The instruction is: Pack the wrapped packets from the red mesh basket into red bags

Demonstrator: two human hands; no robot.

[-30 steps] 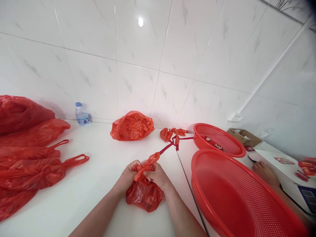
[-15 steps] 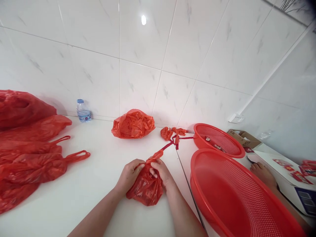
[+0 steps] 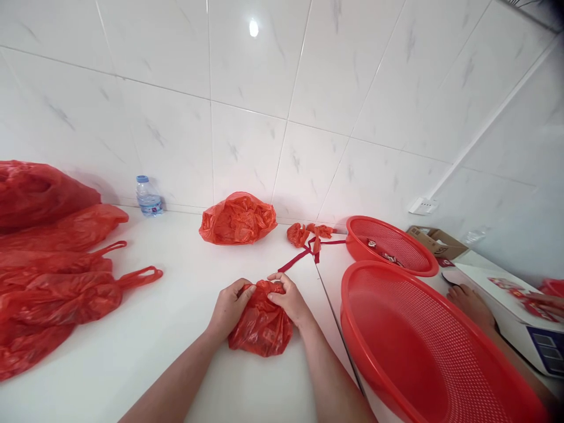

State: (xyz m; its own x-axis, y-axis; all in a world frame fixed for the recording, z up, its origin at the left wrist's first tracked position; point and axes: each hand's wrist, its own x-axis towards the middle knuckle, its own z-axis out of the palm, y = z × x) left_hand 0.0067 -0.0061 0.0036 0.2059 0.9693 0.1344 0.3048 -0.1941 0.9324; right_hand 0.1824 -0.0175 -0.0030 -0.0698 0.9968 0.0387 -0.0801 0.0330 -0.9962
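A small, filled red plastic bag [image 3: 261,332] rests on the white table in front of me, its top gathered and crumpled. On its left side, my left hand [image 3: 231,305] grips the upper edge between thumb and fingers. My right hand [image 3: 286,298] pinches the gathered top from the right, fingers curled over the plastic. What fills the bag is hidden by the red film. Just beyond my right hand lie dark red ribbon strips [image 3: 294,259].
Larger red bags [image 3: 57,294] are heaped at the left, near a water bottle [image 3: 148,197]. An open red bag [image 3: 238,220] sits by the wall. Two red baskets [image 3: 396,346] stand at right. A co-worker's hands [image 3: 471,305] are at the white scale [image 3: 506,282].
The bag's twisted top, which stuck up toward the ribbon, is now folded down and bunched under my fingers. At the right, another hand of the co-worker has appeared over the scale.
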